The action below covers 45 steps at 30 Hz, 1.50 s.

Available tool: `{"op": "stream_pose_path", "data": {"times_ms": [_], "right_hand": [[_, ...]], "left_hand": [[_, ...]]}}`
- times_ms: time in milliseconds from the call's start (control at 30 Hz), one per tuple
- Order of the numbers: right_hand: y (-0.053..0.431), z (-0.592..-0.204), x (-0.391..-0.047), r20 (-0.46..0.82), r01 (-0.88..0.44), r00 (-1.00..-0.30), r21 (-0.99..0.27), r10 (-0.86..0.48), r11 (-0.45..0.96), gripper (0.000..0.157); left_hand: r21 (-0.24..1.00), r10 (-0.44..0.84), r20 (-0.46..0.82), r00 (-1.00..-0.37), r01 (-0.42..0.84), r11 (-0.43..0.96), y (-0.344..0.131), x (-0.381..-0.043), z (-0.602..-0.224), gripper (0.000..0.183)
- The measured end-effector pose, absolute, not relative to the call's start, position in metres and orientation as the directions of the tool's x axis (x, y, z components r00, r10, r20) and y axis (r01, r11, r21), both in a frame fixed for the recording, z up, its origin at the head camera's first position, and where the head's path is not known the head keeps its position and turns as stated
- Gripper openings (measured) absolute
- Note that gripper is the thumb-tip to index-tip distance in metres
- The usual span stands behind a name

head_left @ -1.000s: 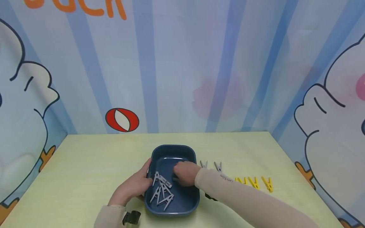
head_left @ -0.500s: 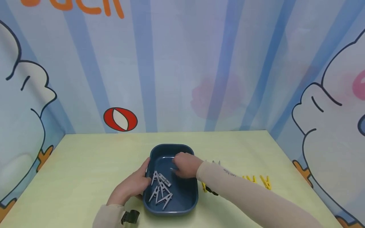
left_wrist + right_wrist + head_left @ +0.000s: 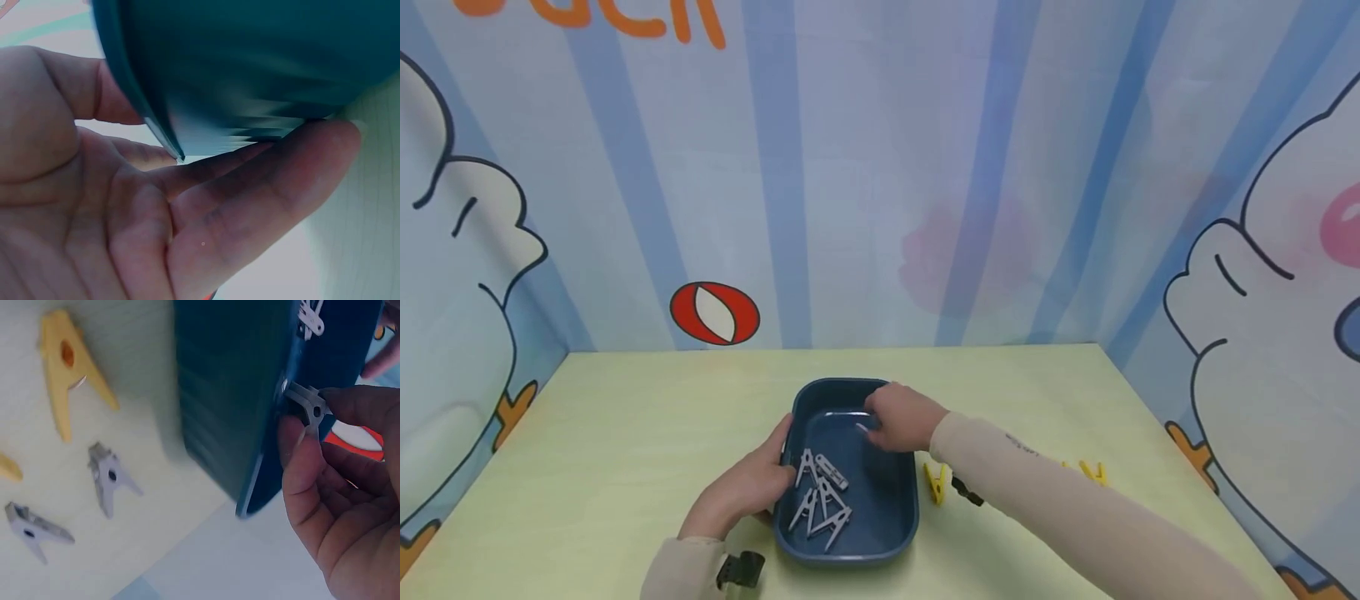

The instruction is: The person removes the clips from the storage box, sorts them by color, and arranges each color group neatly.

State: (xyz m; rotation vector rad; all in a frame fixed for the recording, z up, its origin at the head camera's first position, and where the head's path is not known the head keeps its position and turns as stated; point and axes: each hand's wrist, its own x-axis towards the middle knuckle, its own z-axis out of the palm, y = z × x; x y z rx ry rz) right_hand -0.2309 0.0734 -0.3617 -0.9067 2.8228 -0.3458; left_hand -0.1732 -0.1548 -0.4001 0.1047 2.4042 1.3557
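A dark blue plastic tub (image 3: 883, 508) stands on the table in the head view. My left hand (image 3: 741, 492) grips its left side, thumb at the rim and fingers along the outer wall, as the left wrist view also shows. Over the tub's far right rim is my right hand (image 3: 908, 418). It pinches a grey clothespin (image 3: 307, 403) between thumb and fingertips, close to the rim in the right wrist view. Several grey clothespins (image 3: 831, 527) lie in a loose group in the tub's left half.
Right of the tub lies a yellow clothespin (image 3: 936, 483); another yellow clothespin (image 3: 1095, 472) shows beyond the right sleeve (image 3: 1045, 492), which hides part of the table. Two grey clothespins (image 3: 109, 478) lie on the table in the right wrist view. A printed cloth backdrop (image 3: 865, 183) rises behind.
My right hand has risen from low inside the tub toward its far right rim, still holding the grey clothespin. The left hand keeps its grip on the tub. The view has shifted slightly.
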Motion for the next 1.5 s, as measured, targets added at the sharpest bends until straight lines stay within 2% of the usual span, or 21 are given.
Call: {"op": "stream_pose_path", "data": {"times_ms": [267,400,567,733,867,1100,1300,1500], "right_hand": [[0.094,-0.354,-0.234,-0.080,-0.490,-0.836,-0.336,-0.543,0.804,0.019],[0.102,-0.352,-0.236,-0.052,-0.469,-0.857,-0.334,-0.513,0.818,0.016],[0.115,-0.345,-0.237,-0.022,-0.474,-0.861,-0.327,-0.508,0.817,0.021],[0.125,-0.344,-0.237,0.002,-0.470,-0.869,-0.316,-0.495,0.824,0.011],[0.135,-0.344,-0.235,0.009,-0.450,-0.881,-0.330,-0.473,0.830,0.010],[0.156,-0.348,-0.234,-0.034,-0.344,-0.925,-0.353,-0.379,0.870,0.011],[0.178,-0.355,-0.234,-0.082,-0.244,-0.953,-0.373,-0.293,0.895,0.019],[0.195,-0.361,-0.233,-0.110,-0.175,-0.967,-0.375,-0.231,0.910,0.012]], "left_hand": [[0.827,0.240,-0.289,-0.927,-0.115,0.551,-0.154,-0.174,-0.399,0.079],[0.827,0.245,-0.289,-0.926,-0.112,0.551,-0.154,-0.174,-0.399,0.079],[0.822,0.241,-0.291,-0.926,-0.113,0.559,-0.154,-0.174,-0.398,0.079],[0.817,0.238,-0.302,-0.923,-0.122,0.564,-0.153,-0.174,-0.397,0.078],[0.821,0.239,-0.307,-0.921,-0.129,0.556,-0.154,-0.174,-0.398,0.078],[0.820,0.241,-0.297,-0.924,-0.118,0.561,-0.153,-0.175,-0.398,0.079],[0.821,0.237,-0.292,-0.926,-0.116,0.559,-0.153,-0.174,-0.399,0.079],[0.821,0.238,-0.291,-0.927,-0.113,0.560,-0.152,-0.173,-0.397,0.080]]}}
